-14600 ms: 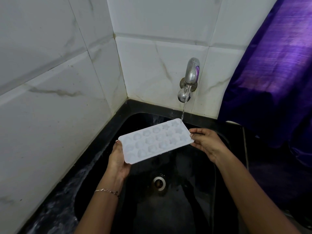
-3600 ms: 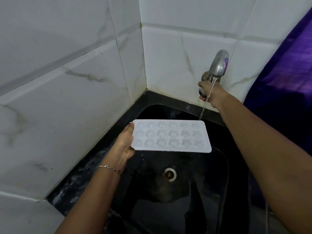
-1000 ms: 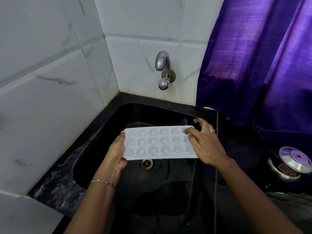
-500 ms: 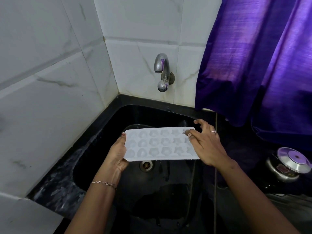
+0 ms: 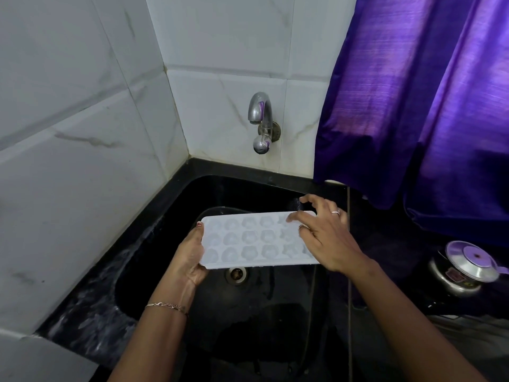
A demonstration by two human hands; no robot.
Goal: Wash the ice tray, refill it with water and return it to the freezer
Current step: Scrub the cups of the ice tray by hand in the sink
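A white ice tray (image 5: 253, 239) with shaped cells is held level above the black sink (image 5: 275, 312), right over the drain. My left hand (image 5: 190, 255) grips its left short end, thumb on the rim. My right hand (image 5: 325, 235) lies over the tray's right end, with fingers bent onto the top cells and one finger raised behind the far corner. Whether the cells hold water is hard to tell. The steel tap (image 5: 260, 119) on the tiled back wall shows no water running.
White marble-look tiles close the left and back. A purple curtain (image 5: 413, 106) hangs at the right down to the black counter. A steel pot with a lid (image 5: 465, 268) stands at the right edge. The drain (image 5: 235, 274) sits below the tray.
Water ran onto the tray earlier, then my right hand went to the tap's knob and the flow stopped. Over the last second, both hands keep the tray nearly still above the drain.
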